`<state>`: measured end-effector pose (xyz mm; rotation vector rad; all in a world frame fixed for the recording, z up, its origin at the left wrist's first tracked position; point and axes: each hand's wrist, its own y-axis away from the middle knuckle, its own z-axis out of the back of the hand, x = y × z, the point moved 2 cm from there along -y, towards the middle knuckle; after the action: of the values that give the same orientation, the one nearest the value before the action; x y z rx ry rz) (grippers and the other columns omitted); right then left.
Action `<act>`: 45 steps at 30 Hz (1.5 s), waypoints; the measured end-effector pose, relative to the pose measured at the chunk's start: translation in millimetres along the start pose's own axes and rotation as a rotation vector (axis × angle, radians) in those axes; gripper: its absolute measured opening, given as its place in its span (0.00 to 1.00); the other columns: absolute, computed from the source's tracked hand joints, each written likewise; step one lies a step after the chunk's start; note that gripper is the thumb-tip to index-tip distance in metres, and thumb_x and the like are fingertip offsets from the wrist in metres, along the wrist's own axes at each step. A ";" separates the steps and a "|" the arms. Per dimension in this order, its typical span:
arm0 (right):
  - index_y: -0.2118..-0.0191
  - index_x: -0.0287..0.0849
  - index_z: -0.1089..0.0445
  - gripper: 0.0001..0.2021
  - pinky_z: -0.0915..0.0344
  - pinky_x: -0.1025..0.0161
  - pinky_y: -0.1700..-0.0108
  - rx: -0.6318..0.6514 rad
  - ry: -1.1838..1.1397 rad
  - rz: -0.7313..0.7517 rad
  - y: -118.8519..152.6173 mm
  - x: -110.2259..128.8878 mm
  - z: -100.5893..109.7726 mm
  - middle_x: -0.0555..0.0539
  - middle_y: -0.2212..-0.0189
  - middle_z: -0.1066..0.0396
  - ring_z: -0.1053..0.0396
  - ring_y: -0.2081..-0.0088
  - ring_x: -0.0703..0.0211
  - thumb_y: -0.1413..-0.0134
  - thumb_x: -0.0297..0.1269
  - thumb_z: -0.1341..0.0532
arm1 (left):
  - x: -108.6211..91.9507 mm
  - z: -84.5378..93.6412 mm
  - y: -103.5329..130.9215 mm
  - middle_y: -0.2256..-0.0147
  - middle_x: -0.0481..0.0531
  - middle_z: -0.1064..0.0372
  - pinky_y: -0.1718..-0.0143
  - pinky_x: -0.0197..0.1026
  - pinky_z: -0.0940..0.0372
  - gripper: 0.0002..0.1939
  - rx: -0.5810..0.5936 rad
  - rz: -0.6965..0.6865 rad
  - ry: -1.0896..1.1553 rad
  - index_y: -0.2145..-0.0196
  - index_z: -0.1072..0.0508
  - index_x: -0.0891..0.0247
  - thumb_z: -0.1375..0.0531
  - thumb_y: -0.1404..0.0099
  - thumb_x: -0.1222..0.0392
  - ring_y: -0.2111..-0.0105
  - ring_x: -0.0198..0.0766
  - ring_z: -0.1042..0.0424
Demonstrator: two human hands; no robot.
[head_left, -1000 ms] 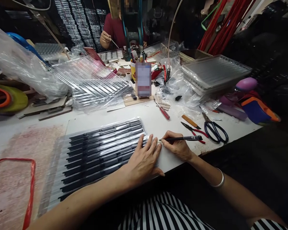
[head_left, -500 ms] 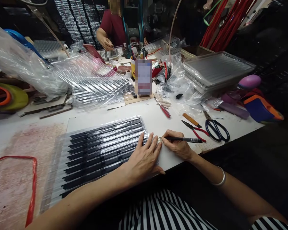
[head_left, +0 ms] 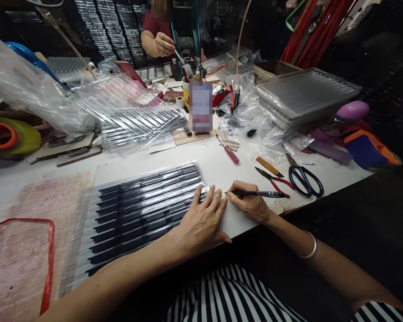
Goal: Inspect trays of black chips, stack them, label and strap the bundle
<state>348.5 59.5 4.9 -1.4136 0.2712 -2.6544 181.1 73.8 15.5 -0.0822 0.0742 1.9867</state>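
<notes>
My right hand point(head_left: 250, 202) grips a black pen point(head_left: 263, 193), its tip at a small pale piece point(head_left: 224, 196), perhaps paper, beside my left fingertips. My left hand point(head_left: 203, 219) lies flat with its fingers spread, over the right end of a clear plastic tray point(head_left: 201, 167) and against the pale piece. Rows of long black strips point(head_left: 144, 201) fill the tray. The palm and forearm hide the tray's lower right part.
Red-handled pliers point(head_left: 272, 181), dark-handled scissors point(head_left: 304, 176), an orange-brown cutter point(head_left: 268, 166) and a red screwdriver point(head_left: 229, 152) lie to the right. Clear trays point(head_left: 134, 116) are stacked behind, beside an upright phone point(head_left: 200, 107). A co-worker's hand point(head_left: 164, 44) holds a thin stick across the table.
The co-worker's hand has risen and moved right, now with a thin light stick. My own hands and the pen stay in nearly the same place; the view shifts slightly.
</notes>
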 end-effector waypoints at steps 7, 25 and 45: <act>0.76 0.41 0.38 0.08 0.43 0.65 0.72 0.003 -0.003 -0.014 0.3 -0.6 -1.1 0.52 0.80 0.38 0.42 0.77 0.66 0.48 0.31 0.44 | 0.2 1.2 -0.8 0.39 0.69 0.49 0.40 0.65 0.61 0.48 0.012 0.000 0.003 0.39 0.46 0.74 0.52 0.43 0.30 0.38 0.60 0.55; 0.76 0.42 0.38 0.08 0.43 0.66 0.72 -0.017 -0.013 -0.017 -0.5 -2.7 4.3 0.52 0.79 0.36 0.40 0.76 0.65 0.47 0.31 0.44 | 3.9 -4.2 -0.5 0.38 0.67 0.51 0.40 0.65 0.61 0.48 -0.004 -0.025 0.004 0.39 0.46 0.71 0.54 0.44 0.29 0.37 0.59 0.58; 0.76 0.42 0.38 0.08 0.42 0.65 0.73 -0.013 -0.013 -0.030 2.1 -2.1 3.2 0.51 0.79 0.35 0.39 0.76 0.64 0.47 0.32 0.45 | 2.8 -3.6 -0.9 0.39 0.68 0.50 0.41 0.65 0.60 0.48 -0.006 -0.023 -0.007 0.39 0.45 0.71 0.54 0.44 0.29 0.37 0.59 0.56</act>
<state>352.4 57.6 4.5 -1.4491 0.2679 -2.6713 180.9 76.5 11.7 -0.0800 0.0626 1.9642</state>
